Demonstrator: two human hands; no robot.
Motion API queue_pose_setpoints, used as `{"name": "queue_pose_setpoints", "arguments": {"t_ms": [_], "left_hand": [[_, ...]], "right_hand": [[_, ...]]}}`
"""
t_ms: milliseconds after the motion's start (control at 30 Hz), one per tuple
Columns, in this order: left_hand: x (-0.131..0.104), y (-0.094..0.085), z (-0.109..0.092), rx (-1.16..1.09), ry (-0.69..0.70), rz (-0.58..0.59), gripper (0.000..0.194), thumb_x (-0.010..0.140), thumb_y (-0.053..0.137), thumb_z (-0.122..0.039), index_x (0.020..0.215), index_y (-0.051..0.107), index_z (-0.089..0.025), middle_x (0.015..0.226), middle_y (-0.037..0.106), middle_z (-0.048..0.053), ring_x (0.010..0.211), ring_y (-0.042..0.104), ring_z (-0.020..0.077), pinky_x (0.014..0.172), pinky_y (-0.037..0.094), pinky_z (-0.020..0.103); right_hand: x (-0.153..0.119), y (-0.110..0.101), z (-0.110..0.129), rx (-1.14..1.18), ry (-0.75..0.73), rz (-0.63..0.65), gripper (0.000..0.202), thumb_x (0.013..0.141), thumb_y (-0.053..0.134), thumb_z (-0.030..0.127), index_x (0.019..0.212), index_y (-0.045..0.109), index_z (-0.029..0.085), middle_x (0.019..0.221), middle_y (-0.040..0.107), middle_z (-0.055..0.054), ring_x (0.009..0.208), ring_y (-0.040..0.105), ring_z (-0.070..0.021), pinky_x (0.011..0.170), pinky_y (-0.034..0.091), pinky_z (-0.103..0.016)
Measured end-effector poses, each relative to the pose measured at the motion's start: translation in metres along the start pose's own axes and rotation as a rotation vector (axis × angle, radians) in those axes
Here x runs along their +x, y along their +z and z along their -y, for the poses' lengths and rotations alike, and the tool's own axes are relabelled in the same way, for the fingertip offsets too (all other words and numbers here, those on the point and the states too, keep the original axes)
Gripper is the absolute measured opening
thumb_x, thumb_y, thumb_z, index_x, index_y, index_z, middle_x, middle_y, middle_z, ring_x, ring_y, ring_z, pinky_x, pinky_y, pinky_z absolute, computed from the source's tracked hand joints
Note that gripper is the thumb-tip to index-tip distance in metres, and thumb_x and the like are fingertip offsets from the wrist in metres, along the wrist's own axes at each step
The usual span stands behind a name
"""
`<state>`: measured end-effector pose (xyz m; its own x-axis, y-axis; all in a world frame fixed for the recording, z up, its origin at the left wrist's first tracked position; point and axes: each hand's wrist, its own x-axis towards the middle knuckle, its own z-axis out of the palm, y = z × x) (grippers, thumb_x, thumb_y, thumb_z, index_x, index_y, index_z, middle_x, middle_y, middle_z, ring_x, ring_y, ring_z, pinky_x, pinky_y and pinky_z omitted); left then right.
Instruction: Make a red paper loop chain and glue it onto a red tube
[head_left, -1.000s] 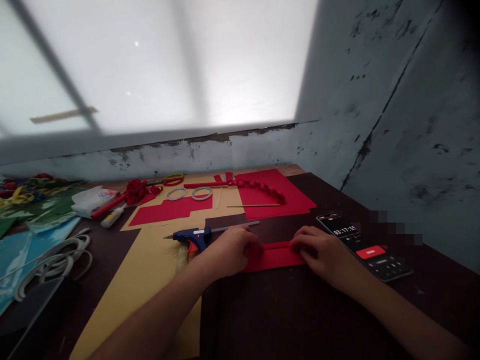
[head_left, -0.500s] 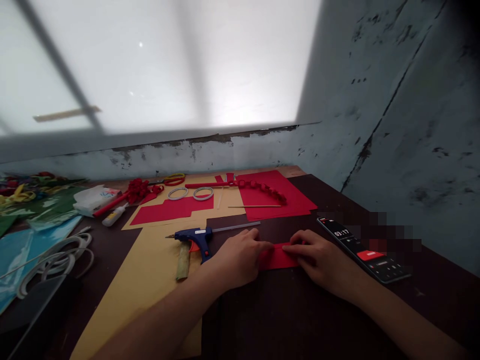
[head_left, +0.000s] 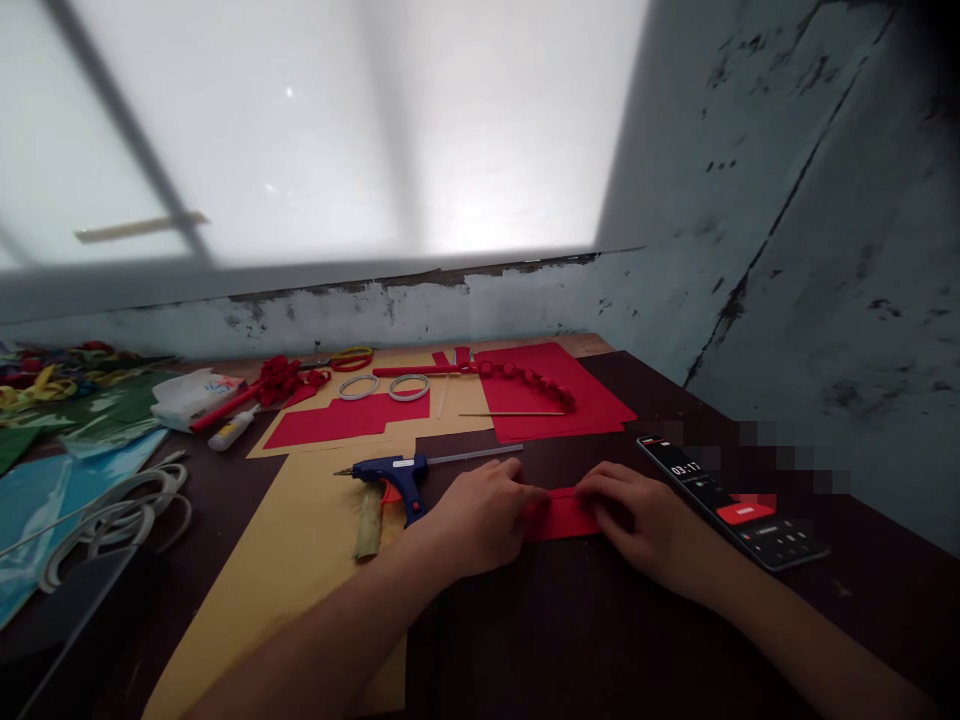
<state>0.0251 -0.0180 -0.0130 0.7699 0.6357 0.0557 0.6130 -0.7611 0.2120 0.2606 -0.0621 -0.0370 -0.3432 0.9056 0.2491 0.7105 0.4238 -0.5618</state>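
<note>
A small piece of red paper lies on the dark table, its far edge folded over in a narrow strip. My left hand pinches its left end, fingers curled. At the right end my right hand has fingertips and thumb closed on the paper's far edge. Just left of my left hand, a blue hot glue gun with a clear glue stick in its back leans on a greenish tube.
A phone lies right of my right hand. Behind are red sheets, a thin wooden stick, two tape rings, yellow-handled scissors and a glue bottle. White cable coils at left.
My right fingertips have shifted slightly along the paper's far edge. Both hands stay on the red paper, and the whole view has moved a little.
</note>
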Motion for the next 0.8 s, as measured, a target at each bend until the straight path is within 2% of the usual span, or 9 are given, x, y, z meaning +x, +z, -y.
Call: {"name": "queue_pose_setpoints", "arguments": {"t_ms": [100, 200, 300, 367, 433, 500, 567, 633, 800], "left_hand": [[0.001, -0.001, -0.001, 0.020, 0.021, 0.016, 0.048, 0.078, 0.052, -0.017, 0.120, 0.065, -0.035, 0.096, 0.057, 0.005, 0.082, 0.059, 0.0213, 0.062, 0.044, 0.030], [0.001, 0.000, -0.002, 0.021, 0.020, 0.011, 0.049, 0.077, 0.052, -0.016, 0.119, 0.065, -0.036, 0.094, 0.057, 0.005, 0.081, 0.060, 0.0211, 0.062, 0.043, 0.029], [0.000, 0.001, -0.001, 0.002, 0.016, -0.008, 0.044, 0.079, 0.052, -0.016, 0.116, 0.067, -0.035, 0.096, 0.058, 0.005, 0.083, 0.060, 0.0206, 0.064, 0.044, 0.029], [0.000, 0.002, -0.001, -0.020, 0.015, -0.017, 0.042, 0.082, 0.051, -0.019, 0.117, 0.067, -0.035, 0.096, 0.058, 0.005, 0.084, 0.060, 0.0203, 0.066, 0.045, 0.029], [-0.001, 0.001, -0.001, -0.047, 0.015, -0.028, 0.037, 0.086, 0.051, -0.027, 0.118, 0.067, -0.034, 0.096, 0.058, 0.005, 0.084, 0.060, 0.0202, 0.068, 0.046, 0.029], [0.000, 0.001, -0.001, -0.080, 0.014, -0.039, 0.035, 0.088, 0.054, -0.040, 0.118, 0.068, -0.033, 0.096, 0.059, 0.005, 0.084, 0.061, 0.0205, 0.071, 0.047, 0.030], [0.000, 0.000, -0.001, -0.111, 0.018, -0.044, 0.042, 0.083, 0.060, -0.052, 0.119, 0.068, -0.031, 0.096, 0.059, 0.005, 0.083, 0.061, 0.0210, 0.072, 0.047, 0.031], [0.001, -0.001, -0.001, -0.136, 0.015, -0.043, 0.046, 0.079, 0.064, -0.055, 0.117, 0.069, -0.030, 0.095, 0.061, 0.005, 0.081, 0.061, 0.0206, 0.072, 0.047, 0.031], [0.000, -0.008, 0.005, -0.211, 0.024, -0.037, 0.035, 0.080, 0.067, -0.049, 0.104, 0.075, -0.025, 0.092, 0.066, 0.005, 0.077, 0.062, 0.0181, 0.071, 0.045, 0.028]], "right_hand": [[-0.001, 0.000, 0.000, 0.007, -0.027, -0.002, 0.028, 0.089, 0.048, 0.014, 0.105, 0.069, 0.024, 0.106, 0.061, -0.006, 0.093, 0.061, -0.0199, 0.085, 0.048, -0.033], [-0.004, -0.005, 0.002, 0.132, -0.032, 0.043, 0.021, 0.080, 0.051, 0.012, 0.081, 0.070, 0.021, 0.102, 0.062, -0.006, 0.088, 0.061, -0.0199, 0.080, 0.046, -0.033], [-0.009, -0.013, -0.002, 0.531, -0.044, 0.160, 0.019, 0.074, 0.045, 0.014, 0.057, 0.054, 0.019, 0.076, 0.062, -0.005, 0.070, 0.057, -0.0179, 0.067, 0.044, -0.031], [-0.012, -0.016, -0.008, 0.680, 0.012, 0.022, 0.018, 0.076, 0.043, 0.017, 0.059, 0.050, 0.021, 0.059, 0.053, -0.001, 0.057, 0.050, -0.0161, 0.057, 0.039, -0.030], [-0.011, -0.016, -0.012, 0.617, 0.120, -0.111, 0.019, 0.084, 0.044, 0.021, 0.068, 0.054, 0.022, 0.055, 0.047, 0.002, 0.052, 0.044, -0.0145, 0.052, 0.034, -0.029], [-0.009, -0.015, -0.011, 0.444, 0.156, -0.138, 0.017, 0.090, 0.048, 0.025, 0.079, 0.060, 0.022, 0.064, 0.054, 0.002, 0.059, 0.050, -0.0149, 0.057, 0.038, -0.029], [-0.006, -0.014, -0.005, 0.281, 0.094, -0.081, 0.013, 0.091, 0.053, 0.028, 0.089, 0.065, 0.023, 0.085, 0.063, -0.002, 0.079, 0.059, -0.0178, 0.074, 0.045, -0.030], [-0.004, -0.013, 0.002, 0.173, 0.034, -0.001, 0.016, 0.091, 0.057, 0.030, 0.100, 0.069, 0.025, 0.106, 0.063, -0.004, 0.098, 0.060, -0.0204, 0.088, 0.046, -0.033], [-0.003, -0.010, 0.005, 0.088, 0.059, 0.101, 0.026, 0.088, 0.065, 0.043, 0.108, 0.073, 0.028, 0.119, 0.060, -0.006, 0.109, 0.058, -0.0228, 0.097, 0.046, -0.036]]}}
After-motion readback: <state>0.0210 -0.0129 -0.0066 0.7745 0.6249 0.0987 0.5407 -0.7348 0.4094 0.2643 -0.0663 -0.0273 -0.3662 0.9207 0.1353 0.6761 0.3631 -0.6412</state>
